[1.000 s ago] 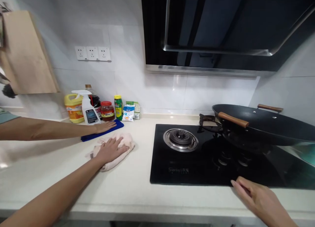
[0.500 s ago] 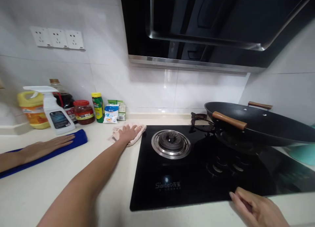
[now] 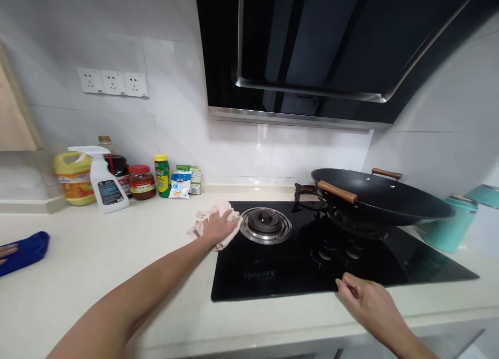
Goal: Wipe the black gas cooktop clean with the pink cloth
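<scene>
My left hand (image 3: 219, 227) presses down on a crumpled pale pink cloth (image 3: 203, 225), which straddles the countertop and the left edge of the black glass gas hob (image 3: 268, 273). Close to its fingers is the left burner (image 3: 265, 222) with a steel ring. My right hand (image 3: 364, 295) is curled in a loose fist at the hob's front edge, and nothing shows in it. On the right side of the hob stands a large black wok (image 3: 385, 195) with wooden handles.
At the far left, another person's hand (image 3: 7, 252) lies on a folded blue cloth (image 3: 27, 252). Along the wall are a white spray bottle (image 3: 107, 185), a yellow jug (image 3: 75, 180), a red-lidded jar (image 3: 141, 183), a green shaker (image 3: 162, 177) and packets (image 3: 180, 185). A teal canister (image 3: 448, 226) is beside the wok.
My left hand has slid the pink cloth rightward onto the hob's edge. The other person's hand and blue cloth have shifted left, mostly out of view. My view has tilted and moved back.
</scene>
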`<control>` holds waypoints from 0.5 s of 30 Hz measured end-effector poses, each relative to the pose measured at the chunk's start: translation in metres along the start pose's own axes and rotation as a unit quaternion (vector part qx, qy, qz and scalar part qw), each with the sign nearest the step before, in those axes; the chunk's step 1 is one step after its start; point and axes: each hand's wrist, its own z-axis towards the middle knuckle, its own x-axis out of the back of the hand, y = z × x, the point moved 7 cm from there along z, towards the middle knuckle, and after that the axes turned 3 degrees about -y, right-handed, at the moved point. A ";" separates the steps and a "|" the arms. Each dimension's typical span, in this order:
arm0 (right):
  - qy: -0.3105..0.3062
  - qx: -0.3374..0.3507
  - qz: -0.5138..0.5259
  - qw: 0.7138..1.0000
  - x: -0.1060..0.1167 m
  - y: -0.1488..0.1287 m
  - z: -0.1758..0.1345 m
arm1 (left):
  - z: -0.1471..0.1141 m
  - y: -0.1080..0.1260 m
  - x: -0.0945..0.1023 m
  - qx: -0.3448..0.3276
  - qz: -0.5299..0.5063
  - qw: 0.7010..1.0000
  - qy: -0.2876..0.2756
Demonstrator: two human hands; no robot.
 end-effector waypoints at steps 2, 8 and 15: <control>-0.005 -0.003 0.000 1.000 0.002 -0.004 0.000 | -0.034 0.004 0.002 -0.006 0.006 1.000 0.004; -0.008 0.001 0.008 1.000 0.008 -0.006 -0.004 | -0.160 0.013 0.015 -0.067 0.007 0.998 0.012; -0.013 0.030 0.018 0.999 0.001 -0.002 -0.007 | -0.245 -0.028 0.023 -0.127 0.043 0.991 -0.023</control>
